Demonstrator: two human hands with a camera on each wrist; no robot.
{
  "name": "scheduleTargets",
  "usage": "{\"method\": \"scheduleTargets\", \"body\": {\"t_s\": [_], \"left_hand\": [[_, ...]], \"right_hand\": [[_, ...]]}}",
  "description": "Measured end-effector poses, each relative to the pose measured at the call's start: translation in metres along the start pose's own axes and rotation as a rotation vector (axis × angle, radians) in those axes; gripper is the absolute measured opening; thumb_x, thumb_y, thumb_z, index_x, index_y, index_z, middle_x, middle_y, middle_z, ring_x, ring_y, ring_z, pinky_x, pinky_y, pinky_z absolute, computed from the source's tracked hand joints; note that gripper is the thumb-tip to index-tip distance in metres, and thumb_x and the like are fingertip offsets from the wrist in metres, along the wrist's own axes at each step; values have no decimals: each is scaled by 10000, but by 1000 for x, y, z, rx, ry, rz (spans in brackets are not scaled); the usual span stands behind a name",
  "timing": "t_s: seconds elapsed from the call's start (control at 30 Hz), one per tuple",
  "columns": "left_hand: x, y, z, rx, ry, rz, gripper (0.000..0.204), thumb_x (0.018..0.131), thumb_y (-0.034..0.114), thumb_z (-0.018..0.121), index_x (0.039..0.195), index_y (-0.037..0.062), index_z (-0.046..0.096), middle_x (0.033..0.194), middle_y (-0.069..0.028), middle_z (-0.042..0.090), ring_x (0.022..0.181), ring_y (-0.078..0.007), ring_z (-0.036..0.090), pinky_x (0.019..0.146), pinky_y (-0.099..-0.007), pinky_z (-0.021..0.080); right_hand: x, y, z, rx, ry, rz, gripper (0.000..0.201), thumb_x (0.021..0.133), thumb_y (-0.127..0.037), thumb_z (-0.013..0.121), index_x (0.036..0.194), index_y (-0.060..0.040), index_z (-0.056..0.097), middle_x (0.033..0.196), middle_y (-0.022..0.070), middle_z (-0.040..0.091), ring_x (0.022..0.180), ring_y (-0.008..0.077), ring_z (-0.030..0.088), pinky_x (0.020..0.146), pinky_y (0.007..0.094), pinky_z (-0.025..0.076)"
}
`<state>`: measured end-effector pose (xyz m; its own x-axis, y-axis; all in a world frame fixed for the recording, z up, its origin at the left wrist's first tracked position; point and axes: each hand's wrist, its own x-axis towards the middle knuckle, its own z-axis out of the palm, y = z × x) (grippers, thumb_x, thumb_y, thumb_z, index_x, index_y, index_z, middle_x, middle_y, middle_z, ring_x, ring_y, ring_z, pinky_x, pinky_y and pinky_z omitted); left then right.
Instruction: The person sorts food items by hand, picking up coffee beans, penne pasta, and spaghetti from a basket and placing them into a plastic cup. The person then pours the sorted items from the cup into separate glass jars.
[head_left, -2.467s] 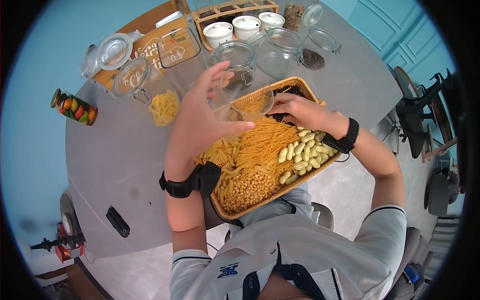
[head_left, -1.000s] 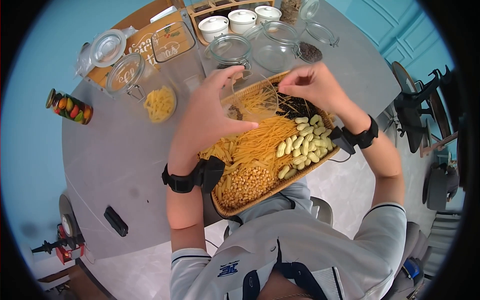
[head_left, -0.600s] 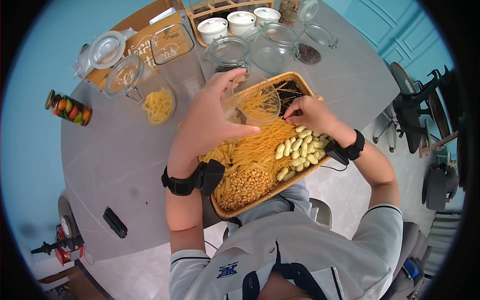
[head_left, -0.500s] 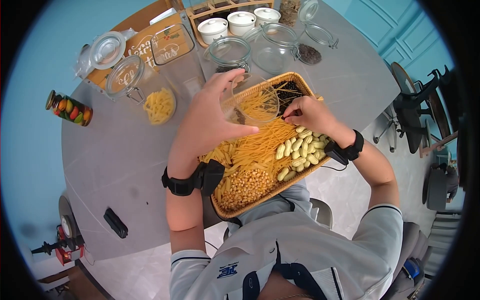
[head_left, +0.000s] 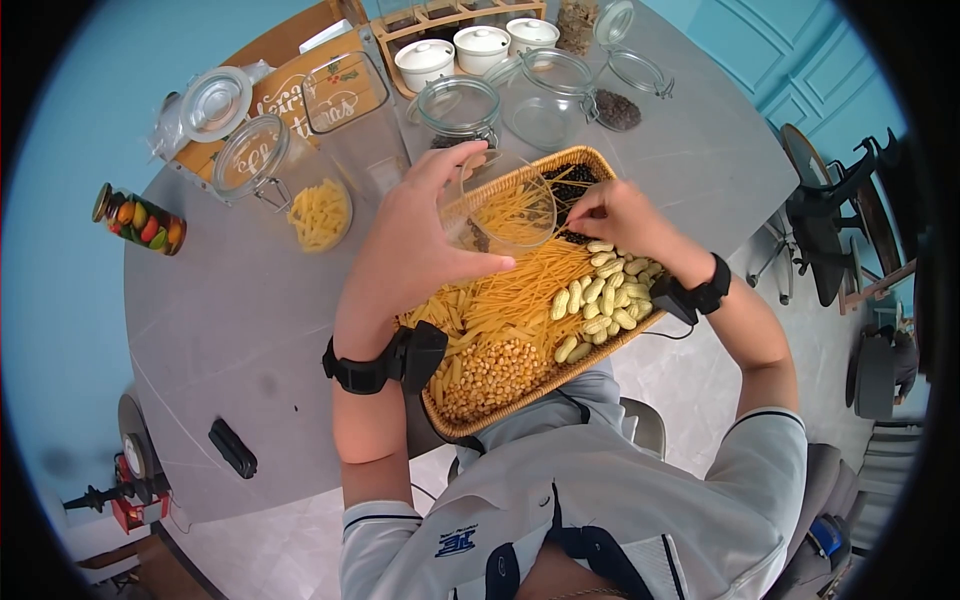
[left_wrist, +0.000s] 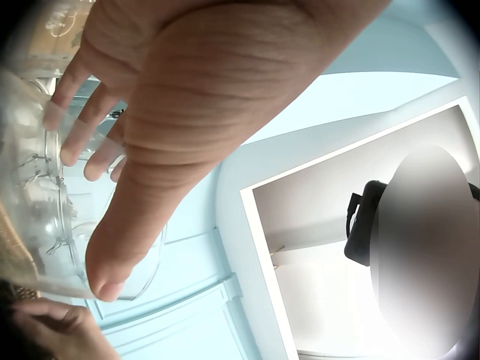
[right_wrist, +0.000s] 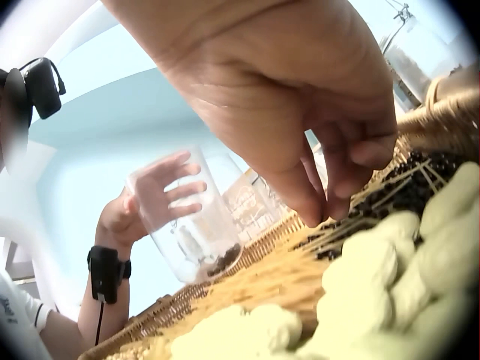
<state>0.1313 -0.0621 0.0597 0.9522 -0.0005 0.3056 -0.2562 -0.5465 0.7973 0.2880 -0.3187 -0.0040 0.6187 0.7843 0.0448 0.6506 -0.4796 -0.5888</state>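
A clear cup (right_wrist: 187, 225), with a few dark beans at its bottom, is held tilted over the wicker basket (head_left: 600, 160) by my left hand (head_left: 405, 235), thumb and fingers spread round its side. My right hand (head_left: 625, 222) is low over the black beans (head_left: 572, 190) in the basket's far right corner, thumb and fingertips pinched at a thin dry noodle strand (right_wrist: 324, 238). More orange noodles (head_left: 530, 285) fill the middle of the basket. Peanuts in shells (head_left: 605, 300) lie below the right hand, corn kernels (head_left: 490, 375) and short pasta (head_left: 440, 310) toward the near left.
Behind the basket stand open glass jars (head_left: 545, 110), one jar of pasta (head_left: 320, 215), a tall clear container (head_left: 350, 110) and white lidded pots (head_left: 425, 62). A jar of colourful peppers (head_left: 145, 222) and a black case (head_left: 232, 447) are on the grey table (head_left: 250, 330).
My right hand rose from the black beans, then came back down and shifted slightly toward the corner, fingertips pinched. The left hand keeps the tilted cup nearly in place.
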Motion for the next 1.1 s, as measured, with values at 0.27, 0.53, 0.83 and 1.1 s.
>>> {"method": "scheduleTargets", "body": {"t_s": [0.27,0.53,0.83,1.1], "left_hand": [[0,0,1,17,7,36,910,593,271,917,1386,70,518,1313,-156,603,1195,-345,587,1020,-416,471],[-1,-1,-3,15,22,53,910,586,251,920,1385,76,520,1313,-150,606,1186,-343,587,1011,-411,476],[-2,-7,-3,49,39,34,908,587,250,920,1385,85,519,1334,-142,594,1202,-334,575,1019,-408,471],[-2,-5,-3,34,30,28,905,587,253,920,1382,81,523,1323,-145,601,1192,-332,588,1018,-405,473]], "right_hand": [[66,53,-118,-157,553,136,205,767,-140,755,936,-26,778,855,124,766,777,202,738,747,330,579],[101,123,-147,-453,795,70,249,774,-138,729,1000,-45,775,911,169,756,839,302,740,779,363,584],[25,18,-49,-296,-29,-214,190,785,28,724,975,23,735,937,161,730,842,308,705,769,387,570],[7,31,-20,-298,-144,-117,270,781,81,688,1047,44,703,1097,190,682,1009,383,653,894,420,535]]}}
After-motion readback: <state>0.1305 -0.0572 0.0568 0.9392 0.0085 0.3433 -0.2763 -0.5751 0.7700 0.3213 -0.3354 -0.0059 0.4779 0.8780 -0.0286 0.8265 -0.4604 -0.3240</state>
